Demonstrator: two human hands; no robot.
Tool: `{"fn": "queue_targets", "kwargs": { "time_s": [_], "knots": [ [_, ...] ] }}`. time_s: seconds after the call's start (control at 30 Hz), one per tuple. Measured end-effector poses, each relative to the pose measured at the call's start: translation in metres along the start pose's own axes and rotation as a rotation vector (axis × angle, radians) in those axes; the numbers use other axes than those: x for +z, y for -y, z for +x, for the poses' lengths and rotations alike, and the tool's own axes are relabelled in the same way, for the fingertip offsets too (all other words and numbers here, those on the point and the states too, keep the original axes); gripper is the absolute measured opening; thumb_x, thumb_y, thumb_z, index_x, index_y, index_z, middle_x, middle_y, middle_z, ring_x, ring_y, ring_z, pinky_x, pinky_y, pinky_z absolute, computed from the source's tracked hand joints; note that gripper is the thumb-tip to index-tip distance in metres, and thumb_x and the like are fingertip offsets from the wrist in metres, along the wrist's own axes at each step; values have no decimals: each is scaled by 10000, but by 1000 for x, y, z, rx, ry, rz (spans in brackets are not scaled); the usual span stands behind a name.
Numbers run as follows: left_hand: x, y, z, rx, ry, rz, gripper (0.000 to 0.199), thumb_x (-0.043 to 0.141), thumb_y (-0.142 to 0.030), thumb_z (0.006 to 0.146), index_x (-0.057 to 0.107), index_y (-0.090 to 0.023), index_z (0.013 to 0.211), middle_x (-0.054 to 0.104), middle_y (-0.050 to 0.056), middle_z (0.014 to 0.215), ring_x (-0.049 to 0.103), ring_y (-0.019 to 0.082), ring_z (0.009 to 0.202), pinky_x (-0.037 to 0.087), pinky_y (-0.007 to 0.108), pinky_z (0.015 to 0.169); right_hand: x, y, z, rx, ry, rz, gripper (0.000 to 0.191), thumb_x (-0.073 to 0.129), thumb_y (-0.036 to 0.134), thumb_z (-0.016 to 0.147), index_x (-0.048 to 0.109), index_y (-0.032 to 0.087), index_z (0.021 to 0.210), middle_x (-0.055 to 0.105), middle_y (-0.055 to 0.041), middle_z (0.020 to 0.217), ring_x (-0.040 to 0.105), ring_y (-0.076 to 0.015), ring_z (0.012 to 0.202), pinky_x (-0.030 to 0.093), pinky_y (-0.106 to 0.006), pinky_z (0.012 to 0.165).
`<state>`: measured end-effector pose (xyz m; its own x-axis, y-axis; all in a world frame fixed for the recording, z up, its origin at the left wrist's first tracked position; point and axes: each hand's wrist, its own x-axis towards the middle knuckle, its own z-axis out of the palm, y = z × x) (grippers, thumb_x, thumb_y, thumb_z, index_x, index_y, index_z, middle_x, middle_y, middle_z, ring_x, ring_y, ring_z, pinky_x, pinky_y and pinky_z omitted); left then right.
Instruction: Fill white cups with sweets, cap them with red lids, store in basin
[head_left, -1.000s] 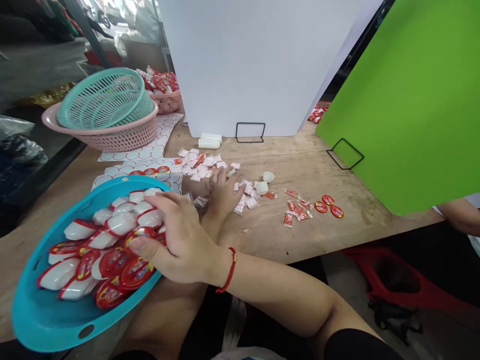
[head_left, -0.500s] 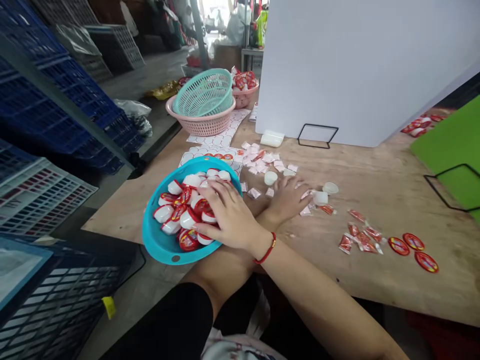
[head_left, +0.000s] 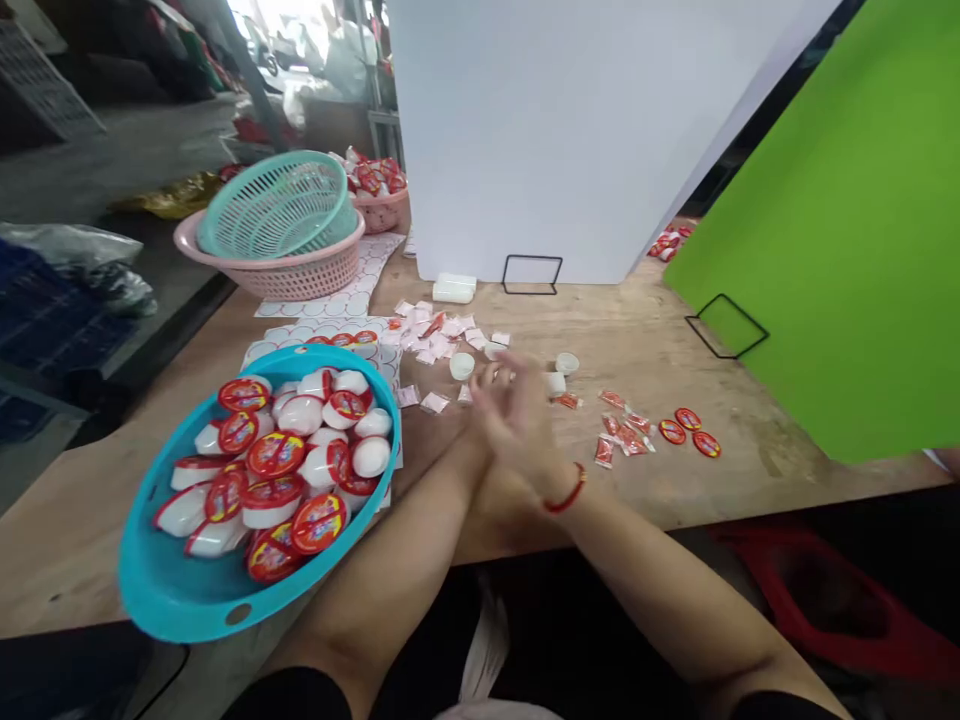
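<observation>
My right hand point(head_left: 517, 425), with a red cord bracelet point(head_left: 566, 490) at the wrist, is smeared by motion over the table. Its thumb and fingers look apart, and I see nothing held in it. Just behind it my left hand point(head_left: 495, 378) is mostly covered, and what its fingers do is hidden. Small translucent white cups point(head_left: 462, 366) lie around the hands, one of them point(head_left: 567, 364) farther right. Beside the left forearm sits a blue basin point(head_left: 184, 625) full of white cups with red printed lids point(head_left: 276, 455). Small pale sachets point(head_left: 435, 402) lie near the left hand.
Red sachets point(head_left: 630, 438) and three red round lids point(head_left: 706, 444) lie to the right. Stacked green point(head_left: 277, 200) and pink baskets point(head_left: 300, 280) stand back left. A white board point(head_left: 517, 140) and a green board point(head_left: 832, 250) rise behind. A red stool point(head_left: 817, 600) is below the table.
My right hand has left the basin and moved right, over by my left hand and the small cups. The view has turned to the right, bringing the green board more into sight.
</observation>
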<state>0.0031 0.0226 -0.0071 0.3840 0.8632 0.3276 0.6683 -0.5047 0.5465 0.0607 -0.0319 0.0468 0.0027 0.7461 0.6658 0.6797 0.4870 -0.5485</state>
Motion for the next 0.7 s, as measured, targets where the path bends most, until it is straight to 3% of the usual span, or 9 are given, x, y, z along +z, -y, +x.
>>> {"fn": "queue_targets", "kwargs": {
  "time_s": [0.07,0.13,0.2,0.3,0.43,0.53,0.63,0.7],
  "knots": [
    [5,-5,1,-2,7,5,421,535,-443,965,618,-323,1360,605,65,1407,451,325,1355,328,564,1112,-35,-56,-17,228,-139,-224,427,566,329,898,541,157,1288,632,-148,1181,595,-323,1096,485,-522,987],
    [11,-9,2,-8,14,33,467,570,-498,944,597,-319,1374,596,82,1430,446,344,1354,323,603,1098,-65,-101,-31,417,9,-445,418,603,319,852,597,145,1231,639,-164,1147,586,-334,1077,464,-515,969],
    [16,-13,4,-8,12,64,437,644,-510,905,639,-309,1293,587,91,1443,436,355,1359,306,621,1099,-84,-127,-38,520,231,-574,363,626,339,868,659,170,1188,655,-168,1180,576,-345,1100,451,-494,952],
    [18,-16,4,6,5,74,217,731,-418,867,708,-288,1039,612,67,1408,442,352,1344,280,617,1102,-89,-135,-35,523,442,-666,322,628,395,920,705,224,1182,658,-145,1267,558,-365,1154,442,-481,931],
    [10,-14,5,68,13,-8,87,732,-311,873,679,-245,888,658,67,1295,479,327,1299,283,582,1102,-86,-131,-24,508,494,-659,168,670,354,906,735,218,980,694,-129,1151,576,-348,1128,440,-488,939],
    [5,-12,7,97,2,-249,62,668,-230,900,632,-214,852,654,82,1238,534,259,1239,362,454,1077,-90,-127,-21,549,328,-317,162,721,357,846,653,211,859,688,-95,1047,605,-304,1082,477,-476,943],
    [5,-13,8,57,20,-606,123,633,-246,910,572,-207,811,656,43,1044,596,192,1025,450,311,885,-88,-115,-19,631,138,352,298,696,473,849,520,257,956,638,-26,1120,643,-226,1019,565,-404,855],
    [7,-15,7,15,46,-781,162,627,-300,914,549,-210,804,616,1,885,569,164,863,432,273,774,-77,-105,-17,671,70,599,364,665,537,863,443,288,1006,598,6,1119,650,-181,937,594,-338,745]
  ]
}}
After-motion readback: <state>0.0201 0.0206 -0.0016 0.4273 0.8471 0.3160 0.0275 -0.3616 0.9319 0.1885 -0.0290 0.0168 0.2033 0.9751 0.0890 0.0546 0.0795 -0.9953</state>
